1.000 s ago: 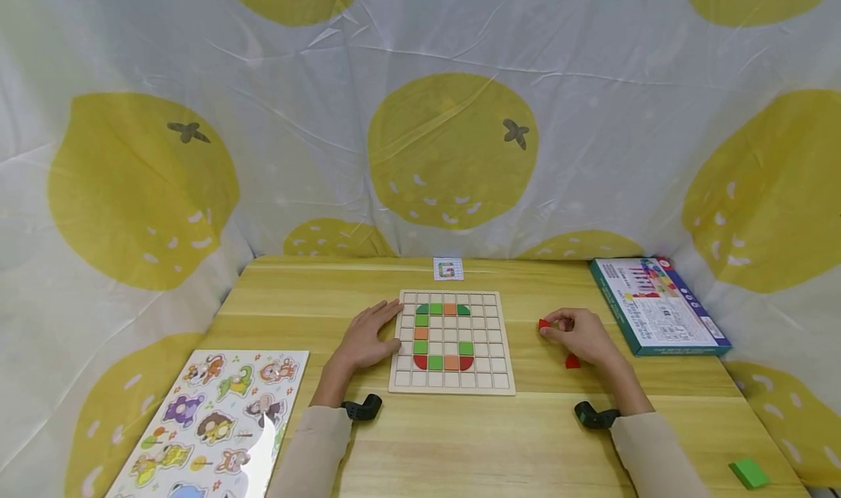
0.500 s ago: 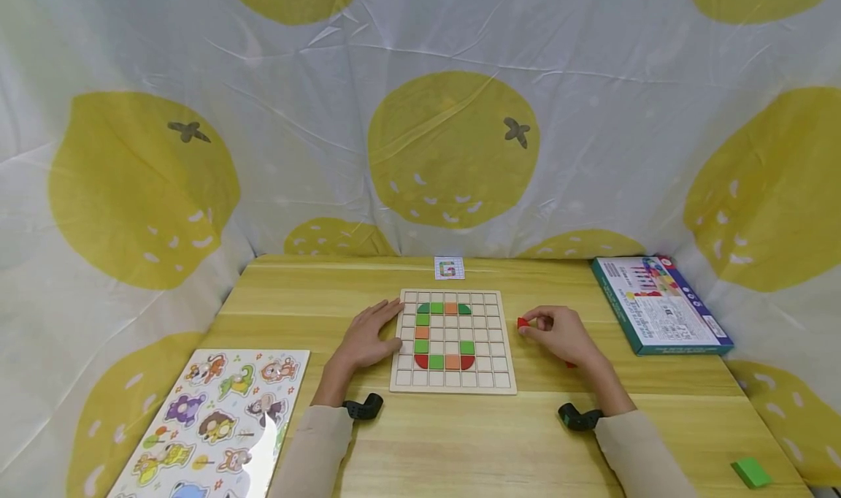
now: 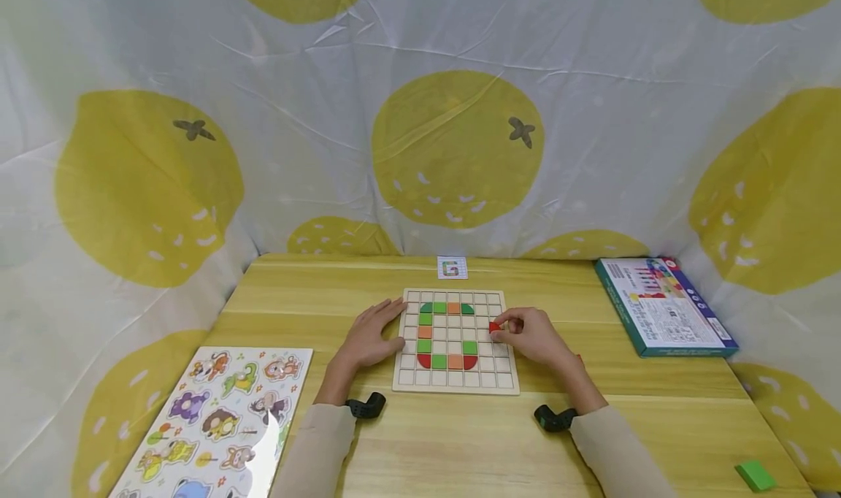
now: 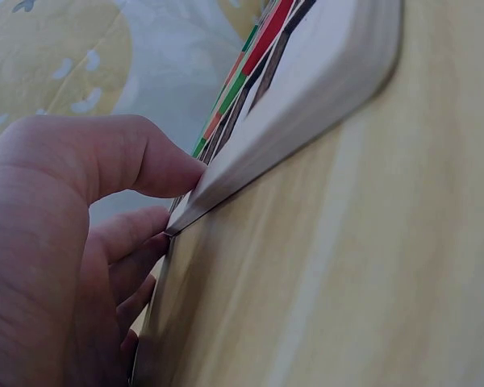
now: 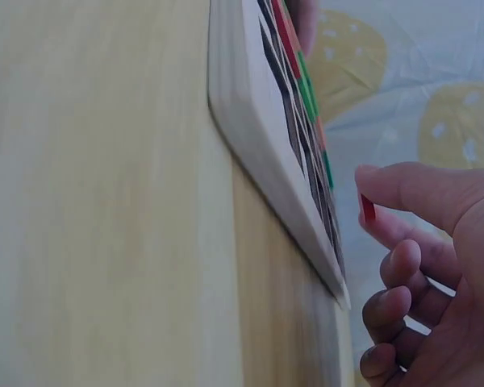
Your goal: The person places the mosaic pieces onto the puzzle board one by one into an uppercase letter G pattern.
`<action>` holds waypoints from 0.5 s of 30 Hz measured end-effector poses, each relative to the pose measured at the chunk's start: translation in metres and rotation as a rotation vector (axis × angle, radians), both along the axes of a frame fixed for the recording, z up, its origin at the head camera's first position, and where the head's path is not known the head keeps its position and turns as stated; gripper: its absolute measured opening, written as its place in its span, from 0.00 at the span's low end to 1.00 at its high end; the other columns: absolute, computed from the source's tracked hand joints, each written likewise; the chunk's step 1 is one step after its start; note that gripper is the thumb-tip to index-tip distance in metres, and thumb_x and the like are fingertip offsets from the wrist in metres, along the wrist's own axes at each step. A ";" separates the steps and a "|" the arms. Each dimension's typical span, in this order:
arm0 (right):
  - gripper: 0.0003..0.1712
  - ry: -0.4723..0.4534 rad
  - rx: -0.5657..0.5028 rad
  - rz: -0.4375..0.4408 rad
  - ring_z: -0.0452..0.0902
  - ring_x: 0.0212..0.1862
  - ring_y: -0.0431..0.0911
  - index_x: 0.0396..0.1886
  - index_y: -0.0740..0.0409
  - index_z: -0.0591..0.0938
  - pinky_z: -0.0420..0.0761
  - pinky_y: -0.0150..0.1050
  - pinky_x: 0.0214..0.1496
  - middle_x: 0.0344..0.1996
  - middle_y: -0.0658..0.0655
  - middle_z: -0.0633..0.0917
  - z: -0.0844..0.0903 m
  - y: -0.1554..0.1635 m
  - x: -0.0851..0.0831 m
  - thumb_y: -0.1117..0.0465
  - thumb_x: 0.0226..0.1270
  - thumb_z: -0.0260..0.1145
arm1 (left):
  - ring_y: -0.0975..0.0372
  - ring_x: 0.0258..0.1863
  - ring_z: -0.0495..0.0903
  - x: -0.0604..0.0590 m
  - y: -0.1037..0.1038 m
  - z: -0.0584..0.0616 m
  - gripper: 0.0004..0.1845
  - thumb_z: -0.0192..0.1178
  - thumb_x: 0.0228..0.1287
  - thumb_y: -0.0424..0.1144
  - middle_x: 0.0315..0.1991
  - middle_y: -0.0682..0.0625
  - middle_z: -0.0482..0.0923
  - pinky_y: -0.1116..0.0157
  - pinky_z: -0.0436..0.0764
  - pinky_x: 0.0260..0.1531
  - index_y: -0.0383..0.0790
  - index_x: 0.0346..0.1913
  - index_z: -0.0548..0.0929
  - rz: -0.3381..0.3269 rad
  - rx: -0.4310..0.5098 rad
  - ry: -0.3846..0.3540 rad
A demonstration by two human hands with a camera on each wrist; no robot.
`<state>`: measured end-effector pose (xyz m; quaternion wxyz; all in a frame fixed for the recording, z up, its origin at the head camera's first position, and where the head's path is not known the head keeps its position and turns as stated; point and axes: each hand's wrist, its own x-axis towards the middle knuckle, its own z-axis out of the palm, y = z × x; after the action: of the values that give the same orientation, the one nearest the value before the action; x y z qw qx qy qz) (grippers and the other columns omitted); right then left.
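A wooden grid board (image 3: 407,378) lies mid-table, bearing green, orange and red tiles laid in a ring that is broken on its right side. My left hand (image 3: 370,339) rests at the board's left edge; in the left wrist view its thumb (image 4: 157,161) touches the rim, with the fingers extended beyond. Between thumb and index finger my right hand (image 3: 534,335) pinches a small red tile (image 3: 494,327), over the right-hand columns of the grid. The right wrist view shows that tile (image 5: 368,209) edge-on, its other fingers loosely curled.
A small pattern card (image 3: 452,268) lies behind the board. To the right are a boxed game (image 3: 663,308), a green block (image 3: 755,475) near the edge, and a red piece (image 3: 580,359) mostly hidden by the right wrist. An animal puzzle (image 3: 220,425) lies at front left.
My right hand has carried the red tile leftward, from the bare table to over the board's right side. My left hand has stayed at the board's edge.
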<state>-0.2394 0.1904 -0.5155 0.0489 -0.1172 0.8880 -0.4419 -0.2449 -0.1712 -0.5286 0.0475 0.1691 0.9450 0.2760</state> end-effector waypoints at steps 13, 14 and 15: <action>0.11 -0.011 0.002 0.046 0.69 0.26 0.42 0.42 0.53 0.90 0.68 0.32 0.31 0.22 0.50 0.76 -0.001 -0.032 -0.001 0.55 0.62 0.77 | 0.53 0.83 0.53 0.000 0.000 -0.001 0.42 0.59 0.60 0.50 0.81 0.55 0.60 0.46 0.52 0.81 0.52 0.80 0.65 0.004 0.002 0.000; 0.11 -0.008 0.005 0.049 0.69 0.27 0.42 0.42 0.52 0.90 0.68 0.32 0.31 0.22 0.50 0.76 -0.002 -0.033 -0.001 0.55 0.62 0.77 | 0.53 0.83 0.53 0.000 0.000 -0.001 0.42 0.59 0.60 0.50 0.81 0.55 0.60 0.46 0.52 0.81 0.52 0.80 0.65 0.003 0.003 0.002; 0.11 -0.006 0.009 0.051 0.69 0.27 0.42 0.42 0.52 0.90 0.68 0.32 0.31 0.22 0.50 0.76 -0.002 -0.035 -0.002 0.55 0.62 0.77 | 0.53 0.83 0.53 0.000 0.000 -0.001 0.42 0.59 0.60 0.50 0.81 0.55 0.60 0.46 0.52 0.81 0.52 0.80 0.65 0.003 0.003 0.005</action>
<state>-0.2409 0.1558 -0.5172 0.0635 -0.1383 0.8866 -0.4369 -0.2446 -0.1713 -0.5292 0.0446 0.1685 0.9449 0.2772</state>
